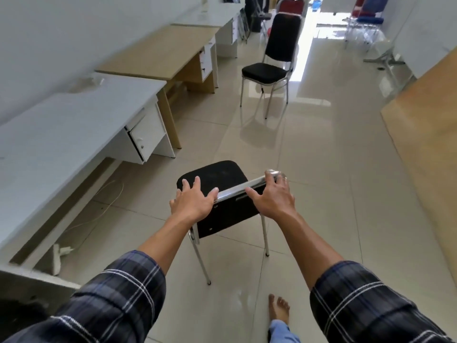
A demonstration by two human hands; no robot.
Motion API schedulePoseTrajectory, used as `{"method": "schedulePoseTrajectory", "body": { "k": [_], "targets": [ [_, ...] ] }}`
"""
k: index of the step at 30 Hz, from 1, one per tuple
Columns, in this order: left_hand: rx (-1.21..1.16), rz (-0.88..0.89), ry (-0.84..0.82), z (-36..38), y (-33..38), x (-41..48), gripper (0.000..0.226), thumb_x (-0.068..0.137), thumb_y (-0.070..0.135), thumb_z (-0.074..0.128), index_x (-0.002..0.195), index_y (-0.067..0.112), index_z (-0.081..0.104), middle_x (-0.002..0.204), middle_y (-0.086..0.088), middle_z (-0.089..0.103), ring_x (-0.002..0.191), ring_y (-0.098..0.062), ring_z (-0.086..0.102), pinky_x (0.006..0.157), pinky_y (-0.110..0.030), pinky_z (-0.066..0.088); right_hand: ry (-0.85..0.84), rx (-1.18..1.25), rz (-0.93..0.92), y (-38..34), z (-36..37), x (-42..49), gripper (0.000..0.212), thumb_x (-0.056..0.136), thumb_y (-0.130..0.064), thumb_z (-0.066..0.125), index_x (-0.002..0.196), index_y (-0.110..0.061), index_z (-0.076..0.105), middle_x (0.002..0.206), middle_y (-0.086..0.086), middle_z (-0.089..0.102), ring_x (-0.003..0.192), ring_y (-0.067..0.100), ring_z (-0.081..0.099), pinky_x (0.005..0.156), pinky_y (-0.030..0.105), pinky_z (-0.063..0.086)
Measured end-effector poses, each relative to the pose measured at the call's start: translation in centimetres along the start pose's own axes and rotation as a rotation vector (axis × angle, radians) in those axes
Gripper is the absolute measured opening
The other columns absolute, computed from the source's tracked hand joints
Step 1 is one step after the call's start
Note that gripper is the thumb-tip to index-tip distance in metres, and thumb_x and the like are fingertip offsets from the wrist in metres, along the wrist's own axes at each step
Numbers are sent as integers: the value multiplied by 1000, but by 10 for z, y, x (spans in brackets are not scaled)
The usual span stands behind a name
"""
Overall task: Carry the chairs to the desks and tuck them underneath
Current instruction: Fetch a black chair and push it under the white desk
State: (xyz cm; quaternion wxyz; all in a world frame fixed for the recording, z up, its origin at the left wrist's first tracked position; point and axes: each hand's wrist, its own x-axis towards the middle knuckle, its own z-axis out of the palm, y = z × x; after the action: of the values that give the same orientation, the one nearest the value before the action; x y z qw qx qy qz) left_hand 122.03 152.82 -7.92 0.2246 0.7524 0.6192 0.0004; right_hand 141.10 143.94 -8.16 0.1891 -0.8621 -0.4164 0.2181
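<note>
Standing far left of the hands is a white desk (81,120) with a bare tabletop; a wooden desk (158,58) comes next along the wall. The left hand (191,201) lies on the top of the near black chair's (222,196) back, fingers spread wide, not curled around it. The right hand (270,194) rests on the shiny top rail (241,191), fingers loosely bent over the far end, thumb out. This chair stands on the tile floor (321,181), just under both hands, apart from the desks. Far ahead of the hands stands a second black chair (272,63). Below the right hand is a bare foot (279,309).
</note>
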Motion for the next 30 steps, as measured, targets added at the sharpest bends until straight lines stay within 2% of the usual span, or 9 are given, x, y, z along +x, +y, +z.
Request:
{"method": "schedulePoseTrajectory", "body": {
  "k": [6,8,10,14,18,21,23,25,30],
  "targets": [
    [-63,-272,-63,32,45,44,76,92,71,25,156,29,18,163,-9,17,142,-35,31,110,-57,32,-116,-43,-46,29,-16,89,73,99,-61,39,160,-24,23,171,13,7,158,31,1,123,58,7],
    [-33,-360,-39,37,54,49,73,92,69,23,151,27,31,154,-9,33,133,-35,41,103,-56,38,-192,1,-35,39,-17,106,70,98,-64,34,154,-21,37,166,16,22,154,33,18,122,57,18],
    [-17,-428,34,40,60,49,65,94,62,25,139,22,47,138,-10,48,119,-33,51,96,-54,44,-194,150,-16,46,-11,113,65,99,-62,37,145,-17,50,149,13,45,135,28,44,109,44,38],
    [-136,-631,230,46,64,47,44,100,40,32,111,9,62,113,-13,61,97,-30,57,84,-46,50,-65,414,121,41,3,117,49,96,-44,53,136,-15,56,134,6,54,109,17,49,90,31,40],
    [-523,-958,317,44,60,45,25,92,15,45,88,0,64,99,-18,67,68,-26,53,60,-34,40,-95,671,594,30,2,133,52,90,-23,56,140,-11,48,134,15,57,112,31,60,96,45,55],
    [-893,-1111,378,42,54,44,18,85,8,43,72,2,54,89,-18,61,64,-29,50,62,-38,50,-173,914,862,30,-4,147,37,88,-15,52,123,-6,54,113,16,64,96,31,67,80,43,61],
    [-1186,-1218,401,40,52,44,12,86,9,40,79,6,50,88,-16,55,71,-34,53,69,-53,55,-209,1095,952,30,-8,150,18,86,-12,52,103,-10,56,110,12,64,97,31,67,81,43,61],
    [-1497,-1292,377,35,50,43,8,89,10,45,92,6,51,91,-17,55,75,-40,59,61,-60,55,-239,1189,987,32,-10,151,10,84,-10,55,95,-11,56,109,12,65,103,34,68,88,48,59],
    [-1914,-1326,230,31,44,41,27,84,7,67,111,4,63,113,-21,63,97,-49,63,78,-67,52,-483,1381,995,41,-16,148,36,87,-12,61,121,-1,57,116,23,67,108,45,66,94,61,54]
  ]
}}
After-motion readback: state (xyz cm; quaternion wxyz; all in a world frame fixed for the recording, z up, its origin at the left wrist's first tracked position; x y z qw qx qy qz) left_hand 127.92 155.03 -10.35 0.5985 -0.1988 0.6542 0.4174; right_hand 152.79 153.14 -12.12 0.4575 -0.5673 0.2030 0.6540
